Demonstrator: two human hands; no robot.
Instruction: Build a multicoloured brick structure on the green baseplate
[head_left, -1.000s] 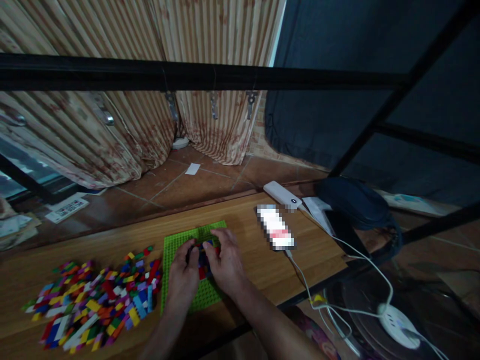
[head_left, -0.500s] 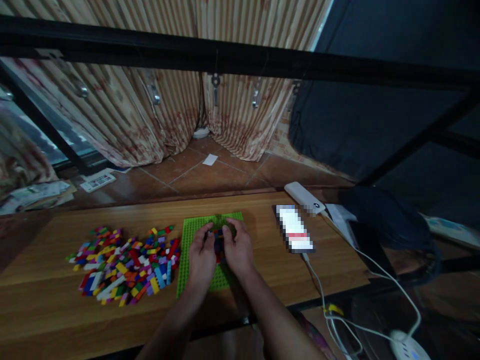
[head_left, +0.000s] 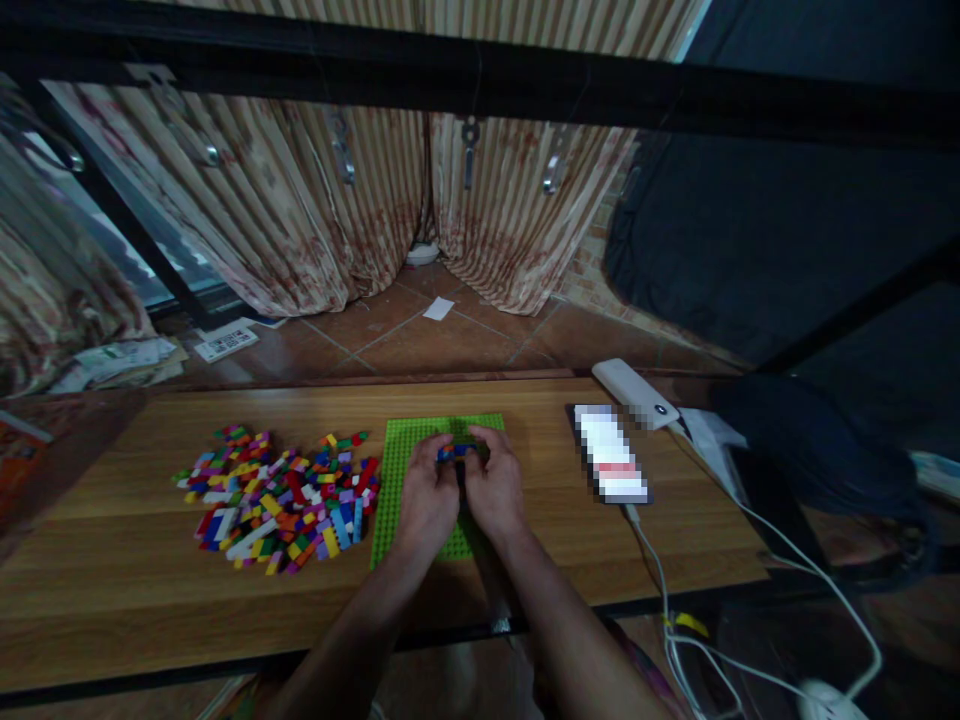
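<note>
Both hands are close together over a green studded baseplate [head_left: 397,470] on the wooden table. My left hand [head_left: 429,495] and my right hand [head_left: 495,490] are closed on a small assembly of toy bricks [head_left: 456,453], mostly blue with some red or orange. The fingers curl around its two sides, and the thumbs press near its lower edge. Much of the assembly is hidden by the fingers. To the left of the plate lies a loose pile of coloured toy bricks [head_left: 289,500], which neither hand touches.
A phone [head_left: 611,455] with a blurred bright screen lies to the right, plugged into a cable. Behind it is a white power bank [head_left: 634,390]. A dark bar runs along the table's front edge. White cables [head_left: 795,560] hang at the right.
The view has shifted, so the table appears farther right. My hands have turned the brick assembly, which now shows as a narrow blue strip between the fingertips.
</note>
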